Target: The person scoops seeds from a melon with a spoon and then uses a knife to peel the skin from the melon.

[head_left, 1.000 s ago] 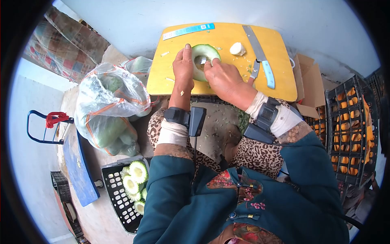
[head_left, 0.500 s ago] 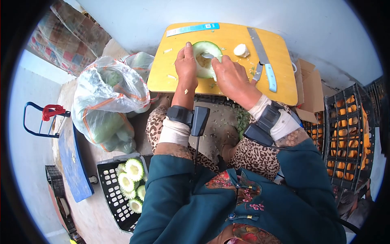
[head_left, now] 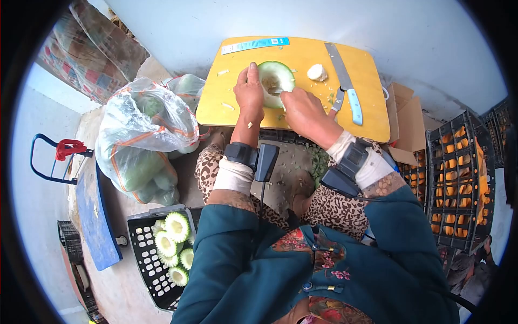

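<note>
A thick green gourd slice (head_left: 278, 75) lies on the yellow cutting board (head_left: 302, 116). My left hand (head_left: 249, 93) steadies the slice on its left side, thumb stretched along its rim. My right hand (head_left: 302, 110) grips a metal spoon (head_left: 274, 90) whose tip is inside the slice's pale core. A white scooped lump (head_left: 317, 72) lies just right of the slice. A cleaver with a light blue handle (head_left: 345, 86) and a smaller knife (head_left: 337, 100) rest on the board's right part.
A plastic bag of green gourds (head_left: 143, 137) stands left of the board. A black crate with several cored slices (head_left: 162, 254) sits at lower left. Black crates holding orange pieces (head_left: 458, 178) and a cardboard box (head_left: 407, 121) are on the right. A blue trolley (head_left: 91, 216) lies far left.
My right hand has kept turning the spoon inside the slice, moving from its upper edge to its lower centre. My left hand stayed on the slice. The view shifted slightly.
</note>
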Demonstrator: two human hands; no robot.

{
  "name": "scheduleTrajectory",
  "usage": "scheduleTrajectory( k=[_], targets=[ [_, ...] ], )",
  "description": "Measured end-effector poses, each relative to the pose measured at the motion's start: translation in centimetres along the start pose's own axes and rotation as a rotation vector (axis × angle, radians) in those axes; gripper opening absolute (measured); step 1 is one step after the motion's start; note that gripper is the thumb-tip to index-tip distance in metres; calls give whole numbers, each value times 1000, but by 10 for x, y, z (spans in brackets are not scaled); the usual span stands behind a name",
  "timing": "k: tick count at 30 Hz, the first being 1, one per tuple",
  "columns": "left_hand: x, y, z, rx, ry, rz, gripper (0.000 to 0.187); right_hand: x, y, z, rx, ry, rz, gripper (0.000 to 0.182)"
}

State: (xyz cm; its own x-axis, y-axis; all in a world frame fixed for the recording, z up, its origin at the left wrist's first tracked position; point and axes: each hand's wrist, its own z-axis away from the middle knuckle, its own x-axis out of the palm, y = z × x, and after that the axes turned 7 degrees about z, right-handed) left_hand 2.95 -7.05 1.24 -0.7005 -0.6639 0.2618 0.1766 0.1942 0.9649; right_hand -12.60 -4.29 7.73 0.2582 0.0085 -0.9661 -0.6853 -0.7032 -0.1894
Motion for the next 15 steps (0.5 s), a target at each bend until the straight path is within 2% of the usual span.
scheduleTrajectory(
  k=[5,11,15],
  targets=[
    [-3,4,2,-27,-13,75,53,-1,1,-6,17,169,6,15],
    [0,8,5,-35,31,44,48,14,2,-25,26,165,-13,11],
    [-3,15,5,-91,29,75,47,-3,-3,-36,19,21,-16,12]
  ],
)
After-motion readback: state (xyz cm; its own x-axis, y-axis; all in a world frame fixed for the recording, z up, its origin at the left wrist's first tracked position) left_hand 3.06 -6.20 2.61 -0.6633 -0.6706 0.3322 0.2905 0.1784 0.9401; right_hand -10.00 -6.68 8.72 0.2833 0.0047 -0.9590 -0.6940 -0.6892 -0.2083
